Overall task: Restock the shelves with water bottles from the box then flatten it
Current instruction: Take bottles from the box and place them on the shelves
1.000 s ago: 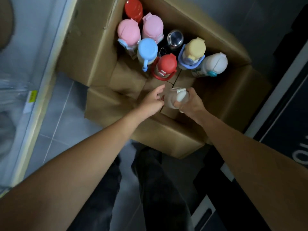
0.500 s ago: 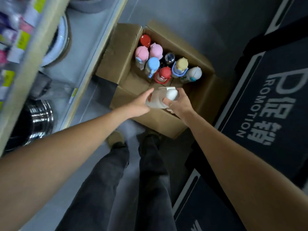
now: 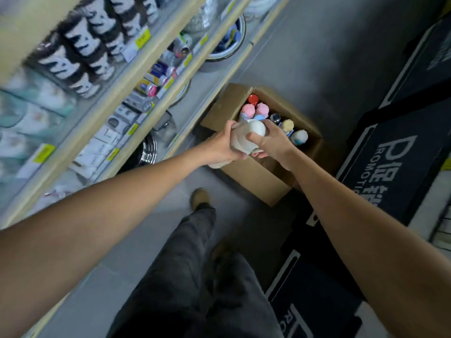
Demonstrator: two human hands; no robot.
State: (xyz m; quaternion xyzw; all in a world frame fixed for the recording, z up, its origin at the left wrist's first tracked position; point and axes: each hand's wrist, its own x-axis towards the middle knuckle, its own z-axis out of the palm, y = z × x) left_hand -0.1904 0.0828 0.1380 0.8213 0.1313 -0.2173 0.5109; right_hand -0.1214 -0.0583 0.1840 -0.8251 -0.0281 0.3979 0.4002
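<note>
Here, both hands hold one white water bottle (image 3: pixel 249 133) above the open cardboard box (image 3: pixel 256 179). The left hand (image 3: pixel 225 145) wraps its fingers round the body, and the right hand (image 3: pixel 273 142) grips the cap end. The box stands on the floor (image 3: pixel 317 57) beside the shelves (image 3: pixel 80 132), with other capped bottles (image 3: pixel 262 109) upright inside.
</note>
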